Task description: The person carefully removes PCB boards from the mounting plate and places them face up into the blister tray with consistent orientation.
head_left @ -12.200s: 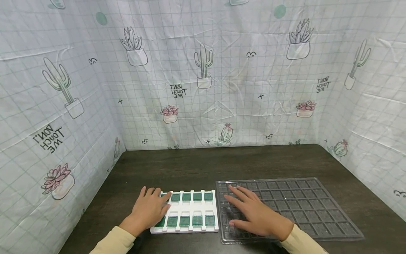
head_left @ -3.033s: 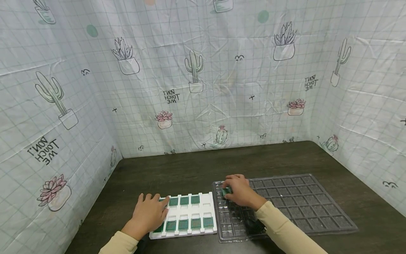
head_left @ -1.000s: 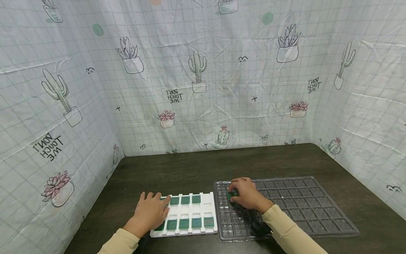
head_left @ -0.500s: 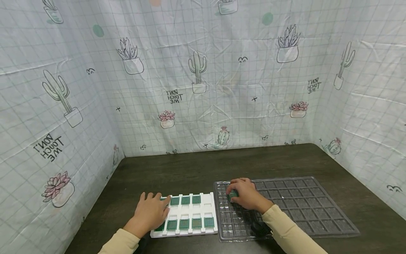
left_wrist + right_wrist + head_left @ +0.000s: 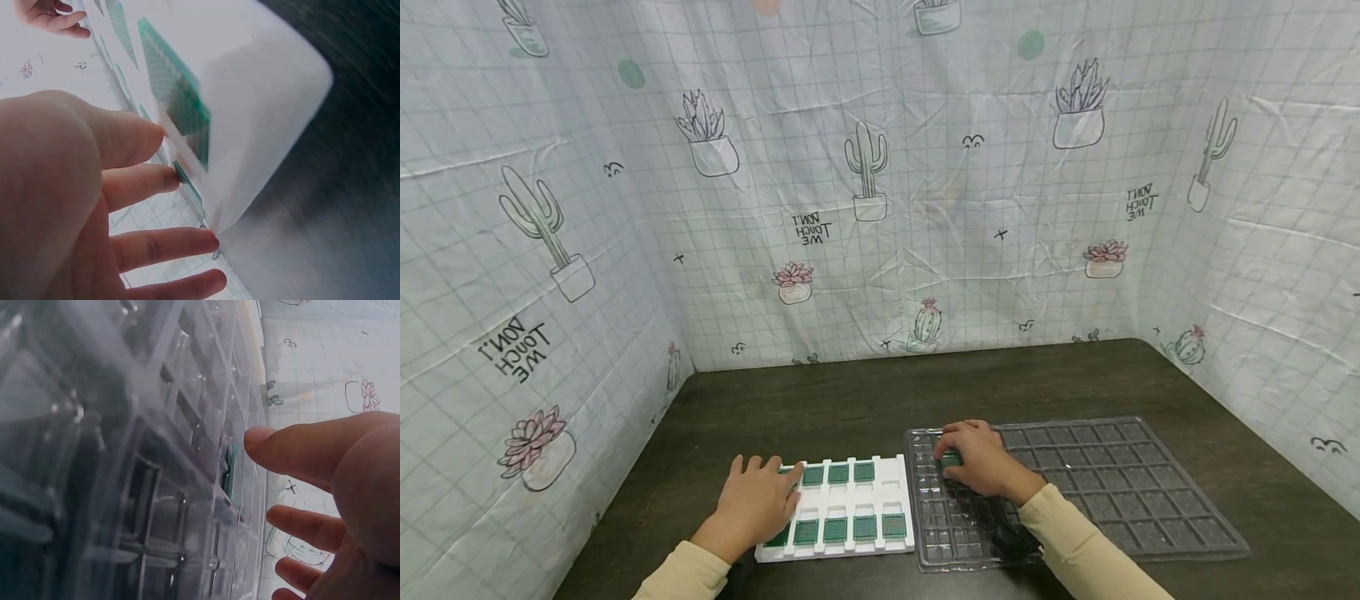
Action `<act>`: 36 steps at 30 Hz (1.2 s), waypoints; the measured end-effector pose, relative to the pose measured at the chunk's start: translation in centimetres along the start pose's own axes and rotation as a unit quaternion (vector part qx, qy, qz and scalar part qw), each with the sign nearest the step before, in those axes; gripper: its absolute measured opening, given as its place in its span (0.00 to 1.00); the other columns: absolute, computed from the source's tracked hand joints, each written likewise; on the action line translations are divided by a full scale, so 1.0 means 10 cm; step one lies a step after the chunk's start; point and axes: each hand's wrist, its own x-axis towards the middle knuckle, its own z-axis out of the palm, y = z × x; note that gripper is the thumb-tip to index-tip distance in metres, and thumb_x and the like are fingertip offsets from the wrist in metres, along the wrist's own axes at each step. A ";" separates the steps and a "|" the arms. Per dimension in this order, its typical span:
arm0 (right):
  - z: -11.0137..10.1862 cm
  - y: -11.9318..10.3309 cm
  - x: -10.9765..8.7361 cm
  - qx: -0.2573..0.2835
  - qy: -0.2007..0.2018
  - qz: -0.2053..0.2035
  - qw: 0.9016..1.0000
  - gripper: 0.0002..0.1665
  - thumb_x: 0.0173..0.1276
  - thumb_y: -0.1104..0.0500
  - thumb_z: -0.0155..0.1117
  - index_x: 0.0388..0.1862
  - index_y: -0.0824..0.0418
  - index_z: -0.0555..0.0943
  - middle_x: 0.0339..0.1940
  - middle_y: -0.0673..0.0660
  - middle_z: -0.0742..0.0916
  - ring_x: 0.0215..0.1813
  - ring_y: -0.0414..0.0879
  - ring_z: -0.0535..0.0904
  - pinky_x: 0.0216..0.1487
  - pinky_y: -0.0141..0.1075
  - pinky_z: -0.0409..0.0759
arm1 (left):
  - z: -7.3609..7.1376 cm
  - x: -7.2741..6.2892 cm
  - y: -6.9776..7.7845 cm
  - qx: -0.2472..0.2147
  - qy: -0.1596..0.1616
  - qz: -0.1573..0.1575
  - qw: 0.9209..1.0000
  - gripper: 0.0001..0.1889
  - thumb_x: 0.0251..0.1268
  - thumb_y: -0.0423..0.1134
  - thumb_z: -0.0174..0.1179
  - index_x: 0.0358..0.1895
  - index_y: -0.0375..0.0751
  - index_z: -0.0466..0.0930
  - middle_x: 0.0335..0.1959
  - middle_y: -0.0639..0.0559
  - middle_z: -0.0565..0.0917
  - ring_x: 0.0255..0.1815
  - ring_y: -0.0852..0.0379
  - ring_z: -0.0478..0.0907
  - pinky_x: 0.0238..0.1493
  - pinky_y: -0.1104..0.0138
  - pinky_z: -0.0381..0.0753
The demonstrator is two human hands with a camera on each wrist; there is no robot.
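Note:
My right hand [image 5: 983,460] bends over the left part of a clear plastic tray [image 5: 1105,467], thumb and forefinger on either side of a small green square chip [image 5: 952,458]. In the right wrist view that chip [image 5: 234,465] sits in or at a tray pocket, just beside the thumb tip. My left hand [image 5: 757,500] rests with spread fingers on the left end of a white foam-like tray [image 5: 842,495]. Two rows of green gridded chips [image 5: 836,529] lie in the white tray; the rear row's rightmost slot holds none. The hand covers part of its left end.
Both trays lie side by side on a dark wooden table [image 5: 820,400]. A white curtain with cactus prints [image 5: 925,250] stands behind and along both sides. A black wrist device [image 5: 1015,540] sits below the right wrist, over the clear tray.
Since the oldest frame, the rear right chip has left the white tray and is now at the clear tray under my right hand. During the last second the hands barely move.

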 end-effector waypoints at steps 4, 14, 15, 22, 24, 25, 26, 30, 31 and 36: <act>0.01 -0.01 0.00 0.007 -0.002 -0.001 1.000 0.10 0.59 0.60 0.73 0.39 0.50 0.85 0.66 0.65 0.78 0.70 0.72 0.62 0.60 0.72 0.59 | 0.00 -0.01 0.00 0.003 0.007 0.003 1.000 0.23 0.69 0.52 0.57 0.64 0.52 0.77 0.57 0.42 0.80 0.59 0.35 0.75 0.64 0.34 0.63; 0.04 -0.12 -0.02 0.020 -0.002 -0.006 1.000 0.11 0.58 0.55 0.74 0.40 0.52 0.85 0.66 0.64 0.78 0.70 0.72 0.62 0.61 0.73 0.58 | 0.01 0.00 0.00 0.015 0.009 0.001 1.000 0.23 0.68 0.53 0.57 0.64 0.54 0.77 0.57 0.43 0.81 0.59 0.35 0.75 0.65 0.34 0.62; 0.04 -0.13 -0.03 0.023 -0.003 -0.010 1.000 0.11 0.58 0.55 0.74 0.41 0.53 0.85 0.66 0.65 0.77 0.70 0.72 0.62 0.61 0.73 0.58 | 0.01 0.00 0.00 0.017 0.009 0.001 1.000 0.23 0.68 0.53 0.57 0.63 0.54 0.78 0.57 0.43 0.81 0.59 0.35 0.75 0.65 0.34 0.62; 0.02 -0.27 -0.08 0.035 -0.015 -0.036 0.999 0.12 0.60 0.54 0.73 0.43 0.53 0.85 0.67 0.65 0.76 0.71 0.71 0.61 0.61 0.74 0.55 | 0.00 0.00 -0.01 0.026 0.012 0.005 1.000 0.22 0.67 0.54 0.58 0.63 0.55 0.78 0.55 0.44 0.82 0.60 0.36 0.74 0.67 0.35 0.61; 0.02 -0.30 -0.09 0.042 -0.019 -0.047 0.998 0.12 0.60 0.54 0.73 0.42 0.53 0.85 0.67 0.65 0.76 0.71 0.71 0.61 0.61 0.75 0.55 | 0.01 -0.01 -0.01 0.027 0.017 0.010 0.999 0.22 0.67 0.54 0.58 0.63 0.56 0.78 0.55 0.45 0.82 0.60 0.37 0.75 0.67 0.35 0.61; 0.02 -0.32 -0.09 0.046 -0.020 -0.052 0.997 0.12 0.60 0.54 0.73 0.42 0.54 0.85 0.67 0.65 0.76 0.71 0.71 0.61 0.61 0.75 0.54 | 0.02 -0.01 -0.02 0.028 0.020 0.012 0.999 0.22 0.67 0.54 0.58 0.63 0.56 0.78 0.55 0.45 0.82 0.60 0.37 0.75 0.67 0.35 0.61; 0.02 -0.34 -0.10 0.051 -0.022 -0.059 0.997 0.11 0.61 0.55 0.72 0.42 0.54 0.85 0.67 0.66 0.76 0.71 0.72 0.60 0.60 0.75 0.54 | 0.02 -0.01 -0.02 0.029 0.024 0.015 0.999 0.22 0.67 0.55 0.58 0.63 0.56 0.78 0.54 0.45 0.82 0.60 0.37 0.75 0.67 0.35 0.61; 0.04 -0.43 -0.11 0.050 -0.021 -0.079 0.995 0.11 0.62 0.55 0.71 0.42 0.55 0.84 0.67 0.67 0.76 0.71 0.73 0.60 0.60 0.76 0.54 | 0.04 -0.01 -0.04 0.036 0.036 0.021 0.998 0.22 0.67 0.55 0.58 0.62 0.57 0.79 0.53 0.45 0.83 0.59 0.37 0.75 0.67 0.36 0.62; 0.04 -0.45 -0.12 0.049 -0.021 -0.082 0.995 0.11 0.62 0.55 0.71 0.42 0.55 0.84 0.67 0.67 0.76 0.71 0.73 0.59 0.60 0.76 0.54 | 0.05 -0.01 -0.04 0.038 0.038 0.022 0.998 0.22 0.67 0.55 0.58 0.62 0.57 0.78 0.53 0.45 0.83 0.59 0.38 0.75 0.67 0.36 0.62; 0.08 -0.53 -0.16 0.046 -0.023 -0.084 0.995 0.13 0.61 0.54 0.72 0.43 0.54 0.83 0.68 0.66 0.75 0.72 0.73 0.58 0.60 0.76 0.52 | 0.05 -0.01 -0.05 0.036 0.042 0.024 0.998 0.21 0.66 0.54 0.59 0.62 0.58 0.79 0.53 0.45 0.83 0.59 0.38 0.75 0.67 0.36 0.62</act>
